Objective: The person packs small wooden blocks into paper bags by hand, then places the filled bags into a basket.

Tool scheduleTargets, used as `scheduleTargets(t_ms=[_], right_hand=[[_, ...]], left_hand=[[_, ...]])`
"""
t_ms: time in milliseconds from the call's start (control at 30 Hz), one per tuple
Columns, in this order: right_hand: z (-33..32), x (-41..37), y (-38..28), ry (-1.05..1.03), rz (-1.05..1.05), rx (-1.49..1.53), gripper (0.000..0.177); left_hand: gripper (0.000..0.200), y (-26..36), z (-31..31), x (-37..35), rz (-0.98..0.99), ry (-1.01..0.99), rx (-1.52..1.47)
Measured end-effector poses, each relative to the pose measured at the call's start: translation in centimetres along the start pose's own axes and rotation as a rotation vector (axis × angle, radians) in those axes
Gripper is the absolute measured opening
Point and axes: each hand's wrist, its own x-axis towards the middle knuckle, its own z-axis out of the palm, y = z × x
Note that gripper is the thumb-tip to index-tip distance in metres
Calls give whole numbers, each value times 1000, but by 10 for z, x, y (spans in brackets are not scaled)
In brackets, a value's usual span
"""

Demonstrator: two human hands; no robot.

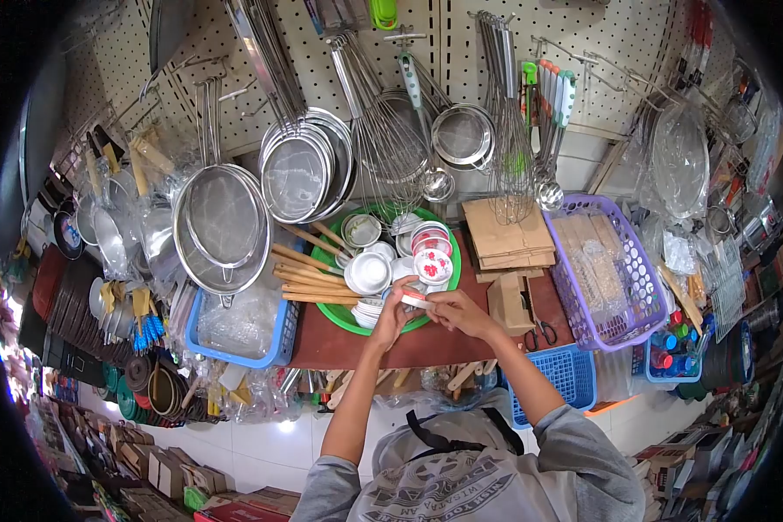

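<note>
In front of my chest, my left hand (391,317) is closed around a small white dish with red on it (416,299). My right hand (461,311) pinches the right side of that same dish. Both hands are over the front rim of a green plastic basin (337,320). Inside the basin, a white bowl (370,273) sits among several small bowls, and a floral-patterned dish (432,266) tops a stack to its right. Wooden handles (317,285) stick out over the basin's left rim; what they belong to is partly hidden.
Strainers (296,178) and whisks (391,148) hang low behind the basin. Brown paper (506,230), scissors (541,335) and a purple basket (613,326) are to the right. A blue basket (278,348) stands left, another blue basket (555,383) below the table's edge.
</note>
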Motion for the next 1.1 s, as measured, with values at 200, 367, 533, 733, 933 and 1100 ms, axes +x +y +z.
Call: scheduleTargets(t_ms=[200,367,533,733,933,1100], right_hand=[[0,-3,-4,4,-52,77,28],[-1,-3,16,47,-1,-94,29],[4,-5,-1,-6,20,-6,23],[5,-8,0,9,18,-66,24],[8,-8,8,86,-11,-79,30],[12,-11,0,51,-56,2,30]], left_hand=[[68,3,2,2,-13,-10,-71],[72,5,16,-5,63,69,129],[69,0,6,-1,34,47,13],[67,5,12,-4,77,8,-19],[69,1,10,-3,56,31,116],[64,3,4,-5,33,-49,-49]])
